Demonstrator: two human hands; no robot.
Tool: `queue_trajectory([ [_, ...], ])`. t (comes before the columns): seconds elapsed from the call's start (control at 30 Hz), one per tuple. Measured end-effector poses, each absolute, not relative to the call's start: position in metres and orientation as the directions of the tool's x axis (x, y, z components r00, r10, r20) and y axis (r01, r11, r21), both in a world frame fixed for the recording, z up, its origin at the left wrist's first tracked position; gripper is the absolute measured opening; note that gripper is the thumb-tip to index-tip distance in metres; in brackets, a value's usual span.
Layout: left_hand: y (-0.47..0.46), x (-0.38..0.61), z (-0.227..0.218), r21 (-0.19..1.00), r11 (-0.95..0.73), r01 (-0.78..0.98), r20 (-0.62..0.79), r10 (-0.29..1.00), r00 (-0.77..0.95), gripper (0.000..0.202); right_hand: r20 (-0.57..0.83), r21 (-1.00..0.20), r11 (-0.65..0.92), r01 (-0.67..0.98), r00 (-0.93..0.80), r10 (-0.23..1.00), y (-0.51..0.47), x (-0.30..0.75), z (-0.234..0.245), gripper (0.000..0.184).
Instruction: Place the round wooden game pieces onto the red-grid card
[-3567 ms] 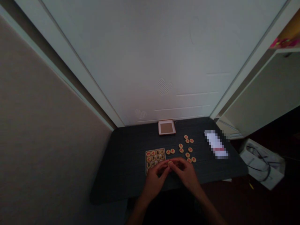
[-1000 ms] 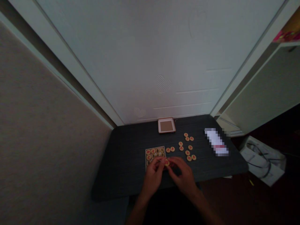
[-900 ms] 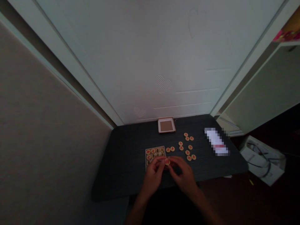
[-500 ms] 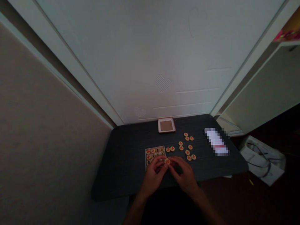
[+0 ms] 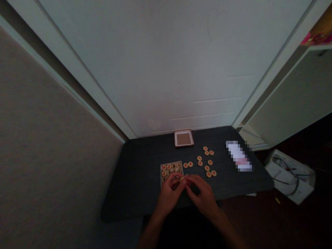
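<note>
My left hand [image 5: 170, 193] and my right hand [image 5: 202, 192] meet over the near edge of the table, fingertips together. Between them they pinch a round wooden Chinese chess piece [image 5: 182, 179], mostly covered by the fingers. Just behind my left hand lies a shallow box [image 5: 160, 172] filled with rows of pieces marked in red and black; its near right part is hidden by the hands. Loose pieces with red characters lie to the right of the box, among them a pair [image 5: 190, 164] beside its far corner and a cluster [image 5: 209, 174] beyond my right hand.
At the table's [image 5: 140, 155] back edge, against the white panel, lies a box lid [image 5: 184, 139]. A blurred-out pale object [image 5: 238, 155] rests on the right side. On the floor to the right stands a white box [image 5: 290, 176] with black cables.
The piece has turned in my fingers: its red-marked face showed before and is now mostly covered. Both hands stay in about the same place, and the other pieces have not moved.
</note>
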State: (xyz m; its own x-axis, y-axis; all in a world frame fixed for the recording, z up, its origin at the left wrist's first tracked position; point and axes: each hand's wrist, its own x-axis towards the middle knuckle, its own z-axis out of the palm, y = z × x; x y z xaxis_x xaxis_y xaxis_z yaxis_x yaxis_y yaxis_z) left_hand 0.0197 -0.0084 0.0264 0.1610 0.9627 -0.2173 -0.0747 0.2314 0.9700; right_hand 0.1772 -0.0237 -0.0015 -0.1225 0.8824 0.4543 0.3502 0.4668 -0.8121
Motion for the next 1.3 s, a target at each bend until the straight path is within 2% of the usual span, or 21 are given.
queue_trajectory([
  [0.23, -0.008, 0.018, 0.028, 0.976, 0.212, -0.047, -0.204, 0.97, 0.135, 0.022, 0.4, -0.848, 0.42, 0.323, -0.127, 0.907, -0.023, 0.175, 0.002, 0.028],
  [0.87, -0.012, 0.006, 0.022, 0.976, 0.211, -0.056, -0.191, 0.949, 0.249, 0.025, 0.329, -0.896, 0.344, 0.282, -0.099, 0.939, -0.023, 0.174, 0.001, 0.027],
  [1.13, -0.012, 0.006, 0.019, 0.98, 0.198, -0.013, -0.19, 0.955, 0.23, 0.026, 0.309, -0.9, 0.325, 0.29, -0.099, 0.946, -0.023, 0.175, 0.001, 0.026],
  [1.3, -0.016, 0.006, 0.017, 0.991, 0.126, 0.054, -0.135, 0.969, 0.205, 0.025, 0.258, -0.914, 0.274, 0.3, -0.092, 0.962, -0.023, 0.175, -0.002, 0.022],
])
